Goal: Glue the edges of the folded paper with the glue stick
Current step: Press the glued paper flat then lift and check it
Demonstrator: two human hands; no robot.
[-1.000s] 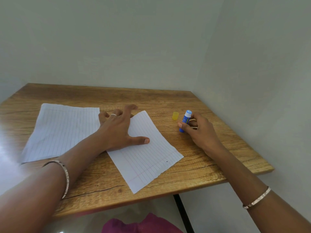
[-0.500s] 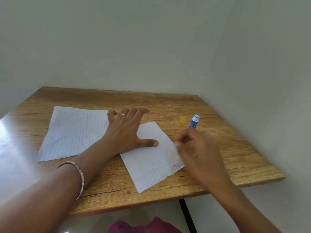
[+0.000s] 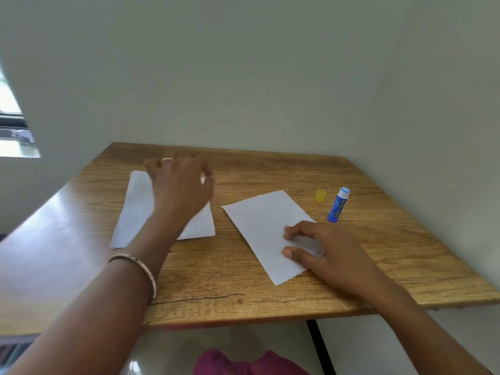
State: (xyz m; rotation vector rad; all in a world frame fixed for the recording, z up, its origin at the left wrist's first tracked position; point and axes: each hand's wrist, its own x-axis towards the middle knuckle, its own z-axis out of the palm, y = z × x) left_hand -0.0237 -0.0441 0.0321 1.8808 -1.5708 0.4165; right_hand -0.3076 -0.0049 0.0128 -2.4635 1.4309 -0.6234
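Head view. Wooden table (image 3: 243, 299) set into the corner of two pale walls, seen from above and in front.

Folded paper (image 3: 259, 226), white and ruled, lies flat right of the table's centre, its long axis running from the far left to the near right. The right hand (image 3: 332, 253) rests on the near right part of this paper. Its fingers (image 3: 293, 232) and thumb are laid out nearly straight on the sheet, a narrow gap between them, gripping nothing.

Glue stick (image 3: 338, 205), blue with a white top, stands on the table just beyond the paper's far right edge, apart from the paper and from both hands. A small yellow cap (image 3: 321, 195) stands just to its left, not touching it.

A second ruled sheet (image 3: 135, 212) lies flat on the left half of the table, well apart from the folded paper. The left hand (image 3: 181, 185) is over the far part of this sheet, back of the hand upward. It is blurred, so whether it touches or grips the sheet cannot be told. A ring (image 3: 167, 159) shows on one finger and a thin bangle (image 3: 140, 269) circles the left wrist.

Near the bottom edge, magenta fabric (image 3: 243, 364) shows below the table's near edge, and a black table leg (image 3: 320, 347) runs down just right of it. A bright window (image 3: 13, 125) shows at the far left.
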